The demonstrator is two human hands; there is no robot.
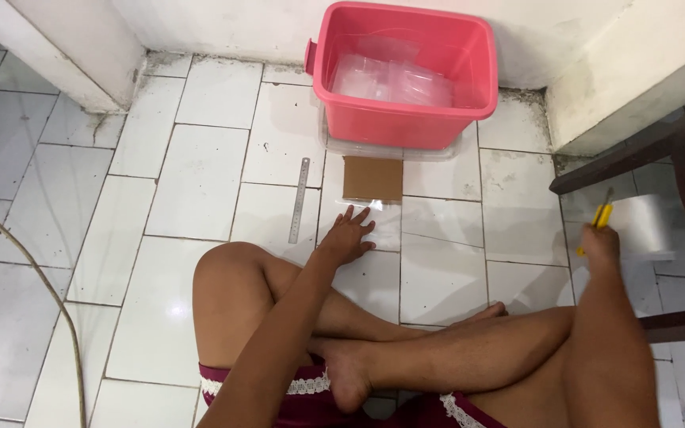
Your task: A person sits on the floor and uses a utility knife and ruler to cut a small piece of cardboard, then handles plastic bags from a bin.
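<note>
My left hand point(346, 235) lies flat with fingers spread on a clear plastic sheet point(430, 218) on the white tiled floor, just below a brown cardboard rectangle point(373, 178). Out to the right, my right hand point(598, 242) grips a yellow utility knife point(601, 214) together with a clear plastic piece point(644, 226), lifted off the floor. A steel ruler point(300, 200) lies left of my left hand. I sit cross-legged, with my knees and feet below the hands.
A pink plastic tub point(403, 75) holding clear plastic bags stands against the back wall on a clear lid. Dark wooden furniture point(675, 150) is at the right. A cord point(33, 277) runs across the floor at the left.
</note>
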